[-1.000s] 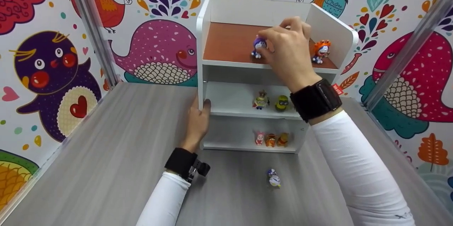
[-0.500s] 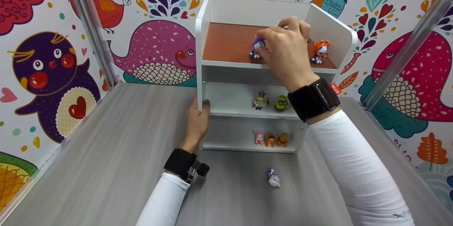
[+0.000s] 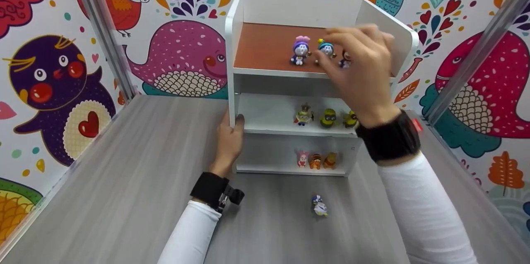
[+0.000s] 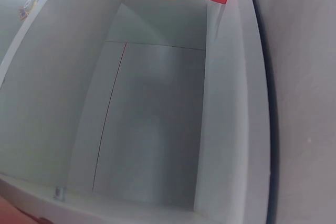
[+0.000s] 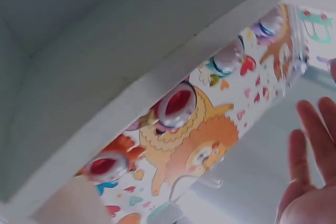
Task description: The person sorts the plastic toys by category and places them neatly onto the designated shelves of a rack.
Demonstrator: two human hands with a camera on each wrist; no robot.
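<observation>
My left hand [image 3: 229, 142] grips the left side panel of a white toy shelf [image 3: 231, 61], thumb at its front edge. My right hand [image 3: 364, 65], blurred, is raised before the top tier, thumb and fingers apart with nothing between them. On that brown tier stands a cat figurine in a purple hat [image 3: 300, 51]. Beside it is a teal-hatted cat figurine [image 3: 326, 49], overlapped by my thumb. A darker figurine [image 3: 344, 60] is partly hidden behind the hand. The right wrist view shows an orange-topped figurine [image 5: 107, 163] at the row's end, with my fingers spread well away.
Minion figurines [image 3: 328, 118] stand on the middle tier. Piglet [image 3: 302, 159], Tigger [image 3: 315, 161] and Pooh [image 3: 330, 160] figurines stand on the lowest. A small white-and-blue figurine [image 3: 319, 206] lies on the grey table [image 3: 165, 181]. Patterned walls [image 3: 182, 57] enclose the back and sides.
My right hand has let go of the purple-hatted cat figurine and drawn back to the right and slightly down. The figurine stays standing on the top tier. My left hand keeps its grip.
</observation>
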